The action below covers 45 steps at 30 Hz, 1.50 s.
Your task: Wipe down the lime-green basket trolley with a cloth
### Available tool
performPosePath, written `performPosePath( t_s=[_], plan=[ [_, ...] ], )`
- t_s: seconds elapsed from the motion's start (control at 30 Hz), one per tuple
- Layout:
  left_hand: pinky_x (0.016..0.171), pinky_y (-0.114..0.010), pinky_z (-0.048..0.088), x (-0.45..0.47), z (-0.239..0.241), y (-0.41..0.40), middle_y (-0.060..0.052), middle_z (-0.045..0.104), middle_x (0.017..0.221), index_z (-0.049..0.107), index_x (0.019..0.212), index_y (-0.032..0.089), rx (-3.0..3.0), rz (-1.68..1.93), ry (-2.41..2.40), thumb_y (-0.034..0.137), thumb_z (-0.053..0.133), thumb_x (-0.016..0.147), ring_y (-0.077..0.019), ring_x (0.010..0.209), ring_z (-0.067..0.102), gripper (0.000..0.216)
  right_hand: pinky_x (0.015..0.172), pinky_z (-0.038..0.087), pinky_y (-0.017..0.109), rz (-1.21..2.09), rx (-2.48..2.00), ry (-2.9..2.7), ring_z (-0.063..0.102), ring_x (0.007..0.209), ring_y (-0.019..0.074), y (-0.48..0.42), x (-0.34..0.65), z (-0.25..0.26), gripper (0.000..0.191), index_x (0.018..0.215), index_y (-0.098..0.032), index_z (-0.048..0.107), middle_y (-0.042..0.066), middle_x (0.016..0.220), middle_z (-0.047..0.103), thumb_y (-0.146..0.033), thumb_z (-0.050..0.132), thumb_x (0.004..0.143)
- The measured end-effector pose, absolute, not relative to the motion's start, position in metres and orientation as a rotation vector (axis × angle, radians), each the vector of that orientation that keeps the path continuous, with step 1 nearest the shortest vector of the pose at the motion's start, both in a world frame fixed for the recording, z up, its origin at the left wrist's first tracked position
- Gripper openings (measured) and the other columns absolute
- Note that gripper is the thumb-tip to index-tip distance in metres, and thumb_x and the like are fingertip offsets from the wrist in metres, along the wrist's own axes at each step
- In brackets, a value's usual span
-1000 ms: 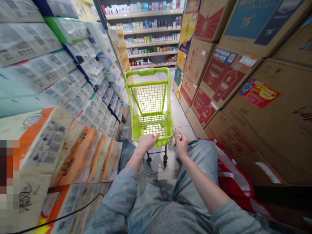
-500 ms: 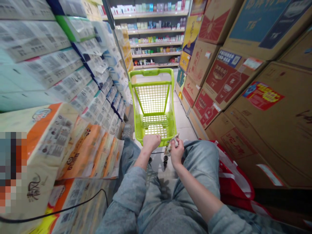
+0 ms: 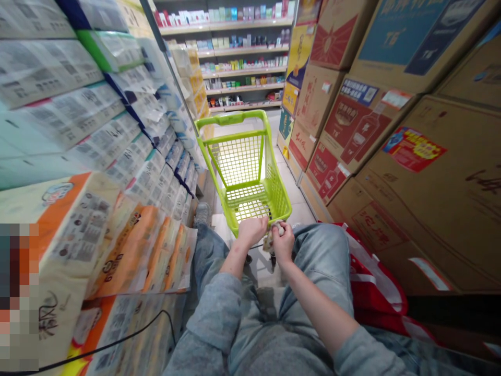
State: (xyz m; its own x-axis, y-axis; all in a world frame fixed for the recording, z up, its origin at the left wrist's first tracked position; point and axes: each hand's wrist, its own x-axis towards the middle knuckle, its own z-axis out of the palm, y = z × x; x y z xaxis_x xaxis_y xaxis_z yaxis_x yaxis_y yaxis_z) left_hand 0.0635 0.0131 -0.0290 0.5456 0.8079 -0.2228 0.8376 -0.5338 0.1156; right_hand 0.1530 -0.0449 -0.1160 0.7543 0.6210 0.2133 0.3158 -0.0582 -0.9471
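In front of my legs stands a lime-green shopping cart [image 3: 240, 186] with a grid basket, turned slightly askew. My left hand [image 3: 252, 230] is closed at the basket's near rim, its fingertips hidden from view. Just to its right, my right hand [image 3: 283, 241] is closed on a crumpled, pale patterned cloth [image 3: 268, 242], held against the near right corner of the rim. Part of the cloth pokes out between the fingers. The inside of the basket shows its bare grid floor.
Stacked tissue packs [image 3: 117, 250] line the left side, with a black cable [image 3: 129, 325] across them. Cardboard cartons [image 3: 430, 193] are piled on the right, above a red bag [image 3: 371, 277]. Shelves of small goods [image 3: 242, 47] close off the far end.
The cart has swung, its far end shifting left and its near right corner moving right. My left hand has moved right, closer to my right hand, which still holds the cloth.
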Motion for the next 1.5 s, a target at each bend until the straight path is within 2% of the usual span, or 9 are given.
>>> performPosePath(
  t_s=[0.17, 0.27, 0.47, 0.63, 0.7, 0.87, 1.0, 1.2, 1.5],
  plan=[
    [0.081, -0.034, 0.048, 0.070, -0.027, 0.014, -0.011, 0.070, 0.101, 0.067, 0.100, 0.020, 2.466, -0.236, 1.435, 0.049, 0.003, 0.094, -0.0233, 0.099, 0.064, 0.070, 0.082, 0.042, 0.035, 0.176, -1.698, -0.624, 0.056, 0.086, 0.0228, -0.032, 0.201, -0.116, 0.025, 0.088, -0.017, 0.054, 0.010, 0.090, 0.063, -0.037, 0.049, 0.075],
    [0.083, -0.035, 0.047, 0.072, -0.027, 0.014, -0.010, 0.069, 0.106, 0.064, 0.107, 0.024, 2.431, -0.242, 1.396, 0.053, 0.001, 0.093, -0.0234, 0.102, 0.063, 0.071, 0.085, 0.041, 0.036, 0.158, -1.675, -0.619, 0.055, 0.091, 0.0223, -0.026, 0.208, -0.118, 0.023, 0.091, -0.018, 0.051, 0.010, 0.093, 0.061, -0.035, 0.047, 0.076],
    [0.085, -0.035, 0.046, 0.077, -0.028, 0.013, -0.006, 0.066, 0.113, 0.053, 0.122, 0.028, 2.423, -0.173, 1.323, 0.053, 0.003, 0.093, -0.0230, 0.105, 0.062, 0.063, 0.082, 0.042, 0.034, 0.277, -1.606, -0.657, 0.054, 0.088, 0.0209, -0.036, 0.145, -0.126, 0.017, 0.089, -0.021, 0.046, 0.007, 0.091, 0.058, -0.035, 0.046, 0.079],
    [0.087, -0.025, 0.044, 0.058, -0.023, 0.023, -0.003, 0.065, 0.117, 0.058, 0.116, 0.024, 2.303, -0.038, 1.170, 0.050, -0.001, 0.094, -0.0162, 0.106, 0.060, 0.068, 0.080, 0.043, 0.033, 0.434, -1.531, -0.796, 0.055, 0.084, 0.0197, -0.046, 0.131, -0.122, 0.016, 0.087, -0.021, 0.049, 0.005, 0.088, 0.059, -0.035, 0.049, 0.079],
    [0.090, -0.024, 0.043, 0.045, -0.018, 0.029, -0.002, 0.066, 0.116, 0.061, 0.114, 0.023, 2.274, -0.051, 1.134, 0.051, -0.001, 0.094, -0.0155, 0.108, 0.059, 0.071, 0.081, 0.043, 0.034, 0.399, -1.569, -0.748, 0.055, 0.085, 0.0208, -0.042, 0.148, -0.120, 0.019, 0.087, -0.020, 0.050, 0.006, 0.088, 0.060, -0.036, 0.050, 0.077],
    [0.088, -0.030, 0.044, 0.030, -0.018, 0.031, -0.006, 0.068, 0.110, 0.063, 0.113, 0.024, 2.404, -0.219, 1.268, 0.053, 0.002, 0.094, -0.0212, 0.106, 0.061, 0.070, 0.085, 0.041, 0.036, 0.295, -1.623, -0.613, 0.055, 0.088, 0.0220, -0.022, 0.186, -0.116, 0.021, 0.088, -0.019, 0.049, 0.009, 0.091, 0.060, -0.034, 0.049, 0.074],
    [0.080, -0.031, 0.045, 0.039, -0.026, 0.023, -0.007, 0.070, 0.100, 0.062, 0.109, 0.025, 2.534, -0.201, 1.305, 0.049, 0.000, 0.094, -0.0212, 0.096, 0.064, 0.068, 0.084, 0.041, 0.034, 0.346, -1.571, -0.683, 0.054, 0.088, 0.0206, -0.026, 0.156, -0.114, 0.017, 0.086, -0.020, 0.047, 0.007, 0.089, 0.058, -0.033, 0.048, 0.076],
    [0.072, -0.028, 0.044, 0.043, -0.028, 0.020, -0.007, 0.070, 0.087, 0.065, 0.088, 0.019, 2.582, -0.140, 1.263, 0.047, 0.001, 0.095, -0.0192, 0.084, 0.065, 0.070, 0.079, 0.043, 0.029, 0.547, -1.456, -0.801, 0.054, 0.082, 0.0170, -0.045, 0.099, -0.114, 0.012, 0.086, -0.021, 0.048, 0.003, 0.087, 0.058, -0.032, 0.048, 0.079],
    [0.075, -0.032, 0.044, 0.042, -0.030, 0.018, -0.009, 0.070, 0.097, 0.065, 0.104, 0.023, 2.550, -0.134, 1.300, 0.048, -0.002, 0.094, -0.0225, 0.092, 0.065, 0.072, 0.079, 0.042, 0.033, 0.289, -1.635, -0.454, 0.054, 0.082, 0.0196, -0.007, 0.192, -0.109, 0.022, 0.089, -0.017, 0.049, 0.007, 0.088, 0.059, -0.032, 0.051, 0.072]
  ],
)
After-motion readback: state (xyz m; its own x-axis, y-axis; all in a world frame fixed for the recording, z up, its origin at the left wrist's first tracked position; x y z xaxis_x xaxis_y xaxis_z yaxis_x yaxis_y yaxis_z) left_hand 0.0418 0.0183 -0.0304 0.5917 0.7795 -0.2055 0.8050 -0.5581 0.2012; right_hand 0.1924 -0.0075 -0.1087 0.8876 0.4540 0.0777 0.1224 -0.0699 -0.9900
